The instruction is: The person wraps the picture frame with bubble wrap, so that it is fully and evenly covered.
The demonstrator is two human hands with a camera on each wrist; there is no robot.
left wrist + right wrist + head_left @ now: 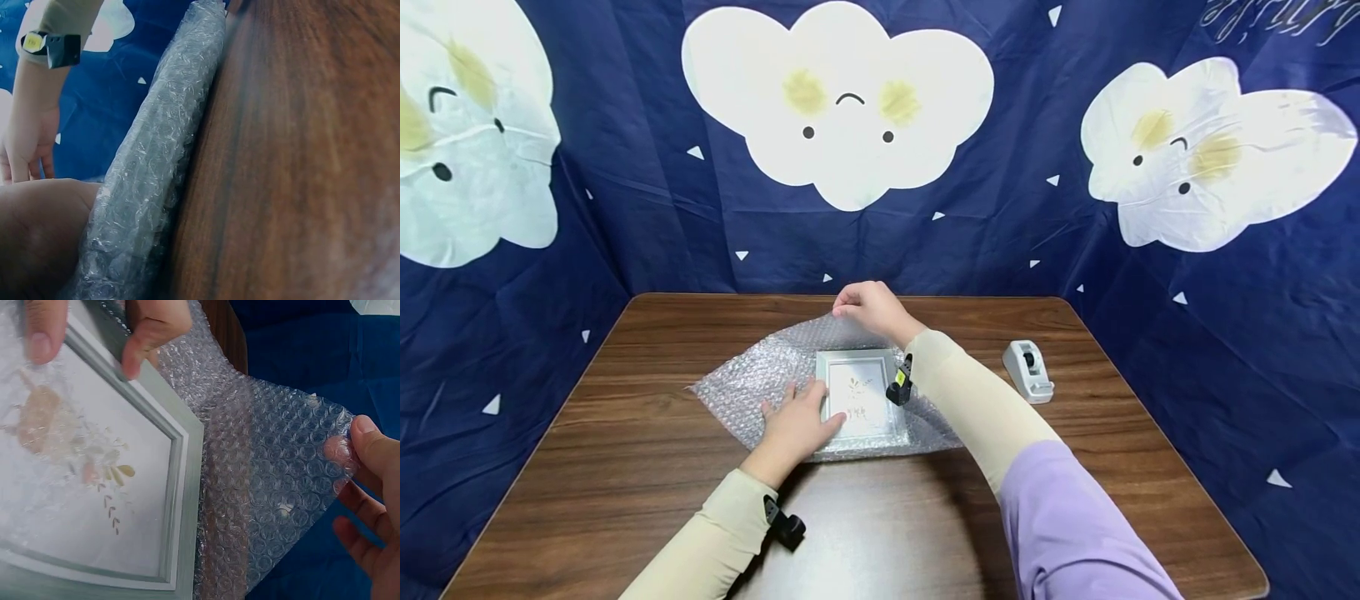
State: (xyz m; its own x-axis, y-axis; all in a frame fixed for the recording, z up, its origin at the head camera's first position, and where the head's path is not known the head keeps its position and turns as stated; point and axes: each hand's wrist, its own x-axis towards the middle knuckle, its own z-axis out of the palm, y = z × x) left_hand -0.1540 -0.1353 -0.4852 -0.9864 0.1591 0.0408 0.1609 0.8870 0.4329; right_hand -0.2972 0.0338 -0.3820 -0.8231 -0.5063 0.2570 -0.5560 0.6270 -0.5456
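Note:
A picture frame with a pale green border and a printed plant motif lies face up on a sheet of bubble wrap. My left hand rests on the frame's left side, its fingers spread over the border and the wrap beside it. With thumb and fingertips, my right hand pinches the far edge of the wrap and holds it raised off the table. The right wrist view shows that pinch close up, the lifted wrap stretching from the frame's edge to the thumb. Along the near side, wrap covers the frame's edge.
A white tape dispenser stands on the right part of the brown wooden table. Behind and beside the table hang dark blue curtains printed with white clouds. A small black camera sits on each wrist.

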